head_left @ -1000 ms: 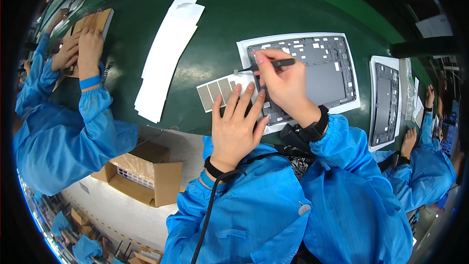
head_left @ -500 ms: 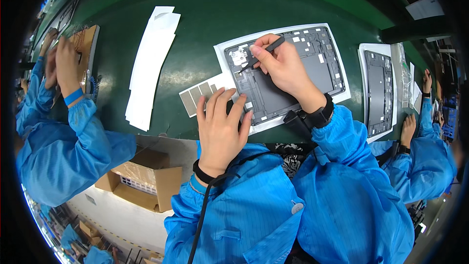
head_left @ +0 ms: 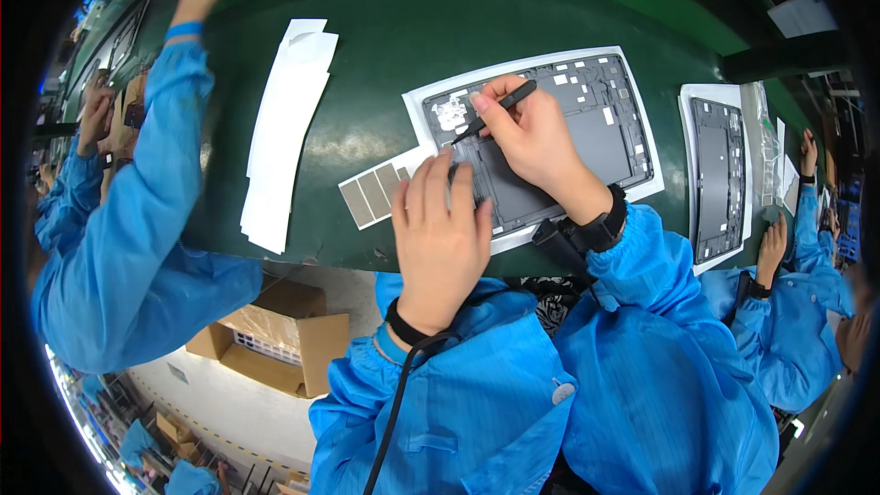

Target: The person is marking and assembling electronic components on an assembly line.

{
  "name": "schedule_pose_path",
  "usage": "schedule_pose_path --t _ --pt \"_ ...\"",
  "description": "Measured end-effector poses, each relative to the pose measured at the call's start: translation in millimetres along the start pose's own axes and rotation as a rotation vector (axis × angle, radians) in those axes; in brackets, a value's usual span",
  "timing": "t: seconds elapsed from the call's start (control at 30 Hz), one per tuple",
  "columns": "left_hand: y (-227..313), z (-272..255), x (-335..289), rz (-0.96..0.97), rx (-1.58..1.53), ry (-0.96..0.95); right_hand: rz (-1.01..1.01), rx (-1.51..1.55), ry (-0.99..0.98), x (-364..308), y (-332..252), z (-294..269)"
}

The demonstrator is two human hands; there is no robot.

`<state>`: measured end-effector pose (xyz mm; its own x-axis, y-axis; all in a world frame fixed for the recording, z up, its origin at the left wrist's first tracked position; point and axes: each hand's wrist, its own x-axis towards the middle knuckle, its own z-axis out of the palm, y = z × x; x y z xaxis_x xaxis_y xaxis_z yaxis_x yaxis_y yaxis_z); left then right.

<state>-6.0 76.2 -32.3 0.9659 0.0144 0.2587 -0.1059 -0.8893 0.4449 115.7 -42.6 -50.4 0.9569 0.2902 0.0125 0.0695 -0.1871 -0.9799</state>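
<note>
A dark grey tablet housing (head_left: pixel 591 151), dotted with small white stickers, lies on a white sheet (head_left: pixel 653 185) on the bench. My right hand (head_left: pixel 541 137) is over its middle, pinching a pair of black tweezers (head_left: pixel 500 112). The tweezer tip points down at the housing's left side, below a bright silvery patch (head_left: pixel 449 114). My left hand (head_left: pixel 440 234) rests with fingers stretched across the housing's lower left edge, fingertips close to the tip. Beside those fingers is a white backing sheet with grey-brown rectangular pieces (head_left: pixel 376 191), partly covered by the hand.
Long white paper strips (head_left: pixel 289 137) lie on the green bench (head_left: pixel 367 64) to the left. A second tablet housing (head_left: pixel 718 179) is at the right. Co-workers in blue sit on both sides; one raised sleeve (head_left: pixel 165 142) reaches far left. An open cardboard box (head_left: pixel 325 348) stands below the bench.
My left hand has moved right and forward, its fingers now over the housing's edge near the tweezer tip. My right hand stays nearly in place. The left co-worker's arm has swung forward across the bench.
</note>
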Motion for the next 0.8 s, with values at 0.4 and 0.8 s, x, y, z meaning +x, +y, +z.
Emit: schedule_pose_path --t 0.4,0.8 --pt "19 9 2 -0.093 0.121 -0.111 -0.159 0.282 0.310 -6 -28 -10" --pt "-19 10 -51 -0.063 0.036 -0.051 0.032 0.077 -0.117 -22 -7 38"
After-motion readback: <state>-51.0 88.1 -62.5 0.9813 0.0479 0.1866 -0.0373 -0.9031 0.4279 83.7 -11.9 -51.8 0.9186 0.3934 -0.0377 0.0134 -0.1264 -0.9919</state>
